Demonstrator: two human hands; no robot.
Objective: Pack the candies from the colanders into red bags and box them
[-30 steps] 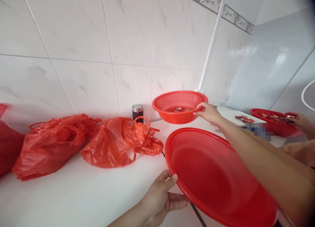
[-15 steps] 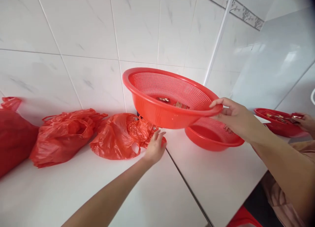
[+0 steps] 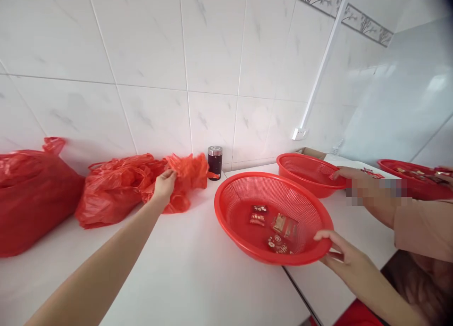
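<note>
My left hand [image 3: 163, 183] reaches out over the white counter [image 3: 184, 279] and is closed on the bunched top of a red plastic bag [image 3: 186, 177] by the tiled wall. My right hand [image 3: 341, 253] grips the near right rim of a red perforated basket [image 3: 233, 198] that rests on the counter. A few small red packets [image 3: 274, 224] lie on its bottom.
A second red basket [image 3: 309, 172] stands behind, with another person's hand [image 3: 348, 174] on its rim. A third basket [image 3: 414, 182] with packets is at the far right. Two more full red bags [image 3: 109, 189] [image 3: 31, 198] lie left. A dark jar [image 3: 214, 162] stands by the wall.
My right hand lowered the basket with packets from the air onto the counter in front of me. My left hand moved to the red bag and closed on it.
</note>
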